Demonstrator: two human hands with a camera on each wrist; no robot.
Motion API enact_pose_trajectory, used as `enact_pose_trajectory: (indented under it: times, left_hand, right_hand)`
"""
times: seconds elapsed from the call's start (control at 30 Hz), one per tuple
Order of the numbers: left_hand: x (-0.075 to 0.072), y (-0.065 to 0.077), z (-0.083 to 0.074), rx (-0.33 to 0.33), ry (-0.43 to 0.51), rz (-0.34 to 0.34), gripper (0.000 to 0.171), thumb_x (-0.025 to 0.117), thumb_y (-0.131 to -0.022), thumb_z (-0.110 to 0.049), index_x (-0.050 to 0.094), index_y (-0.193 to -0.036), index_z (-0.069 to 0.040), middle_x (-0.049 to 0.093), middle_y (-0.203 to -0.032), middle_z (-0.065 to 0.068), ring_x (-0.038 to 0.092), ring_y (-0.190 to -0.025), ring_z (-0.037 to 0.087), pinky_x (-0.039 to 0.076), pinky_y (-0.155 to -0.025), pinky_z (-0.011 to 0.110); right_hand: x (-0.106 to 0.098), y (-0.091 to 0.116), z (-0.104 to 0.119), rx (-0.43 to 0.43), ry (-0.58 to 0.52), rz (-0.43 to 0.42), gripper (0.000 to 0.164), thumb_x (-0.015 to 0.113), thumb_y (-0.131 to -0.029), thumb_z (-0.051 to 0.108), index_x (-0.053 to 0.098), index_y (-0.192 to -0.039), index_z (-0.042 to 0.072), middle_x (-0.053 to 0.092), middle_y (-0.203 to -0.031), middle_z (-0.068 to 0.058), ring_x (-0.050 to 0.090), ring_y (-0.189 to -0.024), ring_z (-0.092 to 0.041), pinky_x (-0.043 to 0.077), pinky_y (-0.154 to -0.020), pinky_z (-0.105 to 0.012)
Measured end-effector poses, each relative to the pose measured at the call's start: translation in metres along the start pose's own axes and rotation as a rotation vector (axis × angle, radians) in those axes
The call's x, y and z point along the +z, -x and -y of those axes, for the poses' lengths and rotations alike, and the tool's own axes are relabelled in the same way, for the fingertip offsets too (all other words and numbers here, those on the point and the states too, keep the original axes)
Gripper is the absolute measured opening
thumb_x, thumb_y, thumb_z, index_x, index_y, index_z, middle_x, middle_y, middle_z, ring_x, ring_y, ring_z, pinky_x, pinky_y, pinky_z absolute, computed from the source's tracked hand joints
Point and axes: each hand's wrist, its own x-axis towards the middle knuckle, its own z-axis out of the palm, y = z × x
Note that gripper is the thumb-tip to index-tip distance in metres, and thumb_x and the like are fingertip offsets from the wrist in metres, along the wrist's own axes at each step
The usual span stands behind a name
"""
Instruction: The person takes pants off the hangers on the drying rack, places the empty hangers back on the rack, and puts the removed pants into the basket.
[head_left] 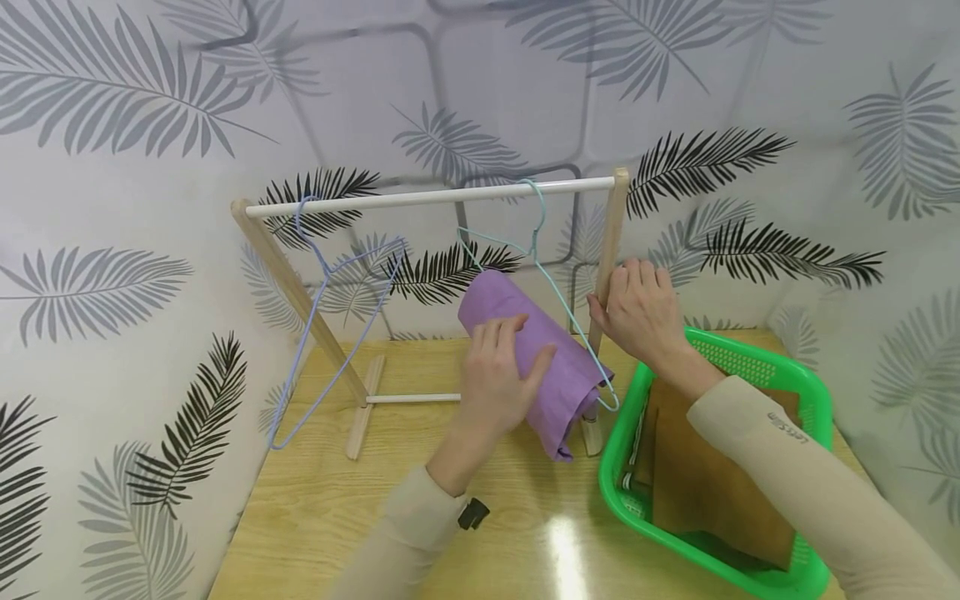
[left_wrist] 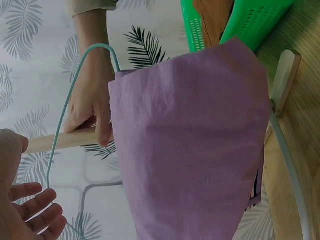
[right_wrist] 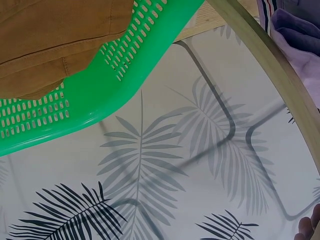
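Observation:
A purple garment (head_left: 558, 375) hangs folded over the lower bar of a mint-green hanger (head_left: 558, 292), which is hooked on the rack's white top rail. In front of the garment, from the head view, is my left hand (head_left: 495, 375); its fingers are relaxed and spread from the thumb. The left wrist view shows that hand (left_wrist: 30, 205) beside the hanger wire, with nothing gripped. My right hand (head_left: 643, 312) grips the right wooden post (head_left: 613, 233) of the clothes rack, fingers bent over it. Only fingertips (right_wrist: 305, 230) of it show in the right wrist view.
On the rack's left end hangs a bare blue hanger (head_left: 330, 292). To the right, below my right forearm, stands a green basket (head_left: 622, 517) with brown cloth (head_left: 712, 483) inside. Under the rack is a wooden table (head_left: 315, 517), against a leaf-patterned backdrop (head_left: 465, 100).

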Motion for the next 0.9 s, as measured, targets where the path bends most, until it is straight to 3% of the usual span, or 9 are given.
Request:
enact_pose_trajectory:
  times: [0.33,0.67,0.9]
  left_hand:
    - [0.019,-0.001,-0.021,-0.033,0.045,0.049,0.041,0.071,-0.099,-0.037,0.068,-0.121,-0.002,0.072,-0.112,0.010,0.065,-0.103,0.027,0.054,-0.091,0.037]
    - [0.040,0.004,-0.035,-0.102,-0.011,0.067,0.041,0.066,-0.101,-0.043,0.069,-0.118,-0.006,0.073,-0.108,0.006,0.064,-0.095,0.023,0.052,-0.084,0.034]
    - [0.050,0.005,-0.040,-0.099,-0.047,0.112,0.041,0.064,-0.102,-0.046,0.067,-0.115,-0.007,0.071,-0.103,0.003,0.061,-0.091,0.020,0.050,-0.081,0.029]
  right_hand:
    - [0.001,0.001,0.000,0.007,-0.006,-0.019,0.043,0.061,-0.098,0.038,0.053,-0.088,-0.004,0.059,-0.083,-0.021,0.054,-0.068,-0.037,0.042,-0.060,-0.044]
    - [0.002,0.001,0.000,0.007,-0.010,-0.021,0.043,0.073,-0.090,0.035,0.053,-0.086,-0.003,0.058,-0.080,-0.019,0.053,-0.067,-0.036,0.041,-0.060,-0.042]
    - [0.001,0.001,-0.001,-0.001,0.008,0.002,0.043,0.067,-0.094,0.036,0.053,-0.087,-0.004,0.059,-0.081,-0.020,0.055,-0.069,-0.037,0.043,-0.061,-0.043]
